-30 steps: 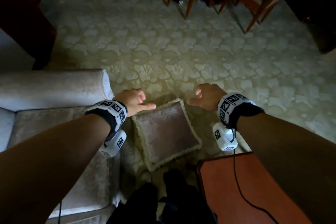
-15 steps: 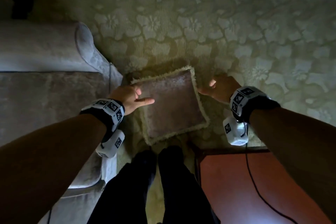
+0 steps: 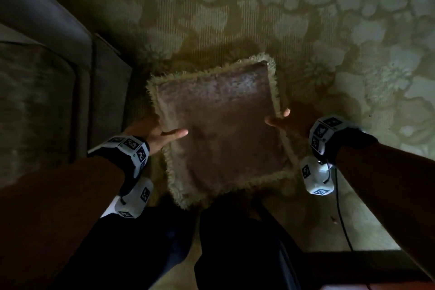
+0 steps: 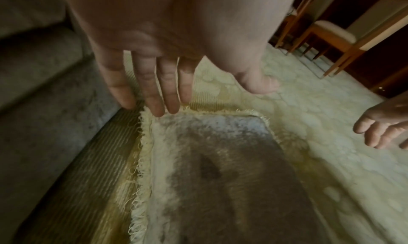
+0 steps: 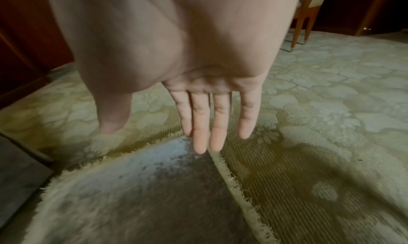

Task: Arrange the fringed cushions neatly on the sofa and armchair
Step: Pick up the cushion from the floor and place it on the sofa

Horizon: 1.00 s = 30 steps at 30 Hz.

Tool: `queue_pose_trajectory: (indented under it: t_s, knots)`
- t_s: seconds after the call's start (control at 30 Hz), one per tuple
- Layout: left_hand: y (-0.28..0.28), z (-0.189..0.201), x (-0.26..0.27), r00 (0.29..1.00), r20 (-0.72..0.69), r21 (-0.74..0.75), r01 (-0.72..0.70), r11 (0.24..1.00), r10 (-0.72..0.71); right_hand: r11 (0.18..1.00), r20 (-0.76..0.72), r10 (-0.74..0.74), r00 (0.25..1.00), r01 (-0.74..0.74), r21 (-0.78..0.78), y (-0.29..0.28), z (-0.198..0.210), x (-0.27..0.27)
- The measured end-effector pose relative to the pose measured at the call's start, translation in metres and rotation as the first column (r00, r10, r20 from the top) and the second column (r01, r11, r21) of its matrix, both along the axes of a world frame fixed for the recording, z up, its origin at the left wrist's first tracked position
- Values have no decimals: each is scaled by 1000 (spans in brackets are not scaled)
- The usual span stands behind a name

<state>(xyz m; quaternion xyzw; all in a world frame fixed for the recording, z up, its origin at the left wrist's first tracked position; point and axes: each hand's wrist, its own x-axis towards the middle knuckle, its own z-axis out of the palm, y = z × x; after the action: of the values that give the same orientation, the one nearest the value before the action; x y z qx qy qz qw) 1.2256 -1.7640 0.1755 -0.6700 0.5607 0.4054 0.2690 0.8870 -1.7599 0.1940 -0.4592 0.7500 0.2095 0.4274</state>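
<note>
A square brown velvet cushion (image 3: pixel 221 129) with a pale fringe lies flat on the patterned carpet, just in front of my feet. My left hand (image 3: pixel 157 130) hangs over its left edge, fingers (image 4: pixel 154 97) straight and pointing down at the fringe, thumb out over the fabric. My right hand (image 3: pixel 281 119) hovers at the right edge, its fingers (image 5: pixel 207 125) straight above the fringe (image 5: pixel 238 186). Neither hand holds the cushion (image 4: pixel 220 169). In the left wrist view the right hand (image 4: pixel 384 127) shows at the far right.
A grey upholstered armchair or sofa (image 3: pixel 47 82) stands close on the left, its base beside the cushion. A dark wooden table edge (image 3: pixel 353 266) sits at the lower right. Wooden chairs (image 4: pixel 331 34) stand further off on the carpet (image 3: pixel 306 19).
I have bent lower and both hands have dropped to the cushion's sides. The hands were loosely curled with thumbs out; now the fingers are straight.
</note>
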Motion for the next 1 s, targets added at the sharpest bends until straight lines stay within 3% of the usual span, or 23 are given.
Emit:
queue_pose_trajectory:
  t_s: [0.1,0.23,0.3,0.4,0.5,0.7,0.8,0.9,1.0]
  knots:
    - [-1,-64,1,999,34,76,-30,997,27,1000,8,-3,1000,3,4,-7,-70,-9]
    - [6,-137,-2,996,71,166,-67,984,56,1000,0,3,1000,-3,-6,-8,-130,-16]
    - [11,-170,-8,998,63,219,-22,975,8,999,-13,-10,1000,10,44,-4,-161,-25]
    - [15,-192,-10,999,-20,232,45,972,-42,995,-5,-16,1000,17,98,3,-182,-31]
    - [4,-225,-5,1000,-13,195,12,981,-9,993,33,49,998,-52,105,0,-224,-47]
    - [1,-263,0,978,-4,149,-204,967,207,998,121,30,992,-37,55,-9,-231,-31]
    - [9,-287,9,906,-194,69,-370,926,376,999,202,-1,979,9,-34,-9,-252,-33]
    - [11,-303,19,839,-339,8,-451,893,427,994,250,-38,967,62,-91,-11,-247,-24]
    - [9,-273,15,827,-379,-4,-450,893,416,978,298,-45,954,103,-183,-11,-230,-25]
